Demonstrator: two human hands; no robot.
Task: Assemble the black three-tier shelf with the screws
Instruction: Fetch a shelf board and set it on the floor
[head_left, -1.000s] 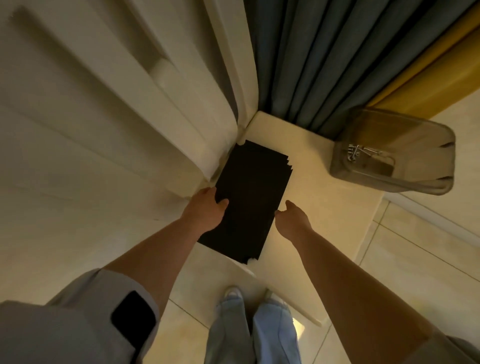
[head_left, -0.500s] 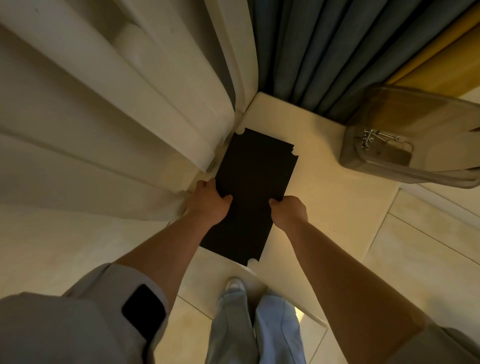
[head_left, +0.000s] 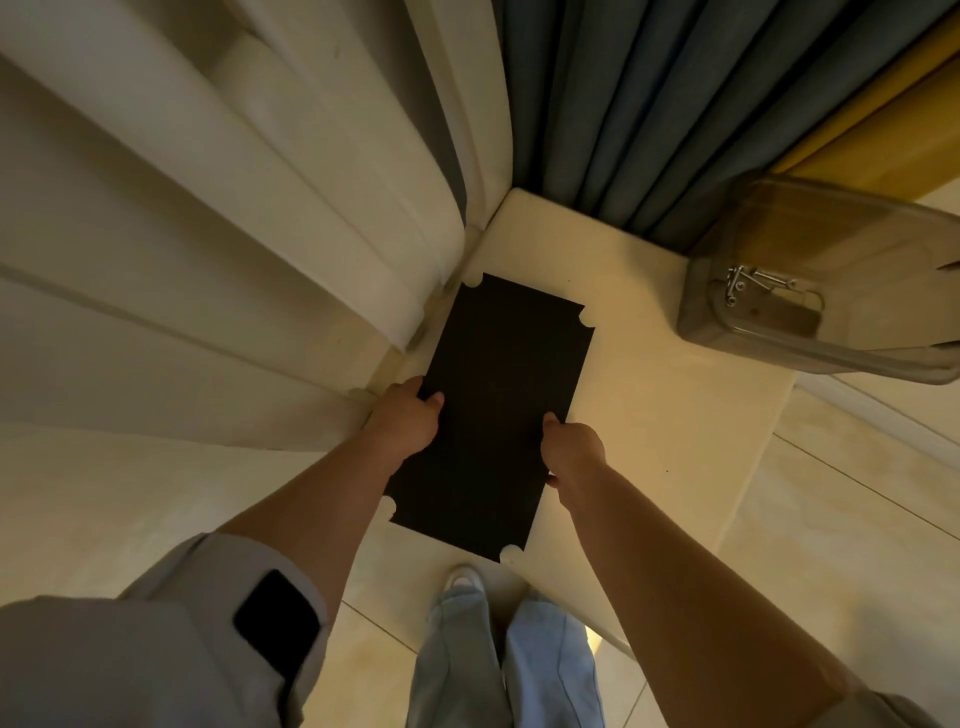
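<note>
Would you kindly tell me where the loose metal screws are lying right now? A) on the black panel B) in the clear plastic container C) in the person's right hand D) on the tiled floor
B: the screws lie in a small heap inside the clear plastic container, to the right of the black panel.

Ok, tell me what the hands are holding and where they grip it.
Both hold the black shelf panel: the left hand grips its left long edge, the right hand its right long edge, both toward the near half.
</note>
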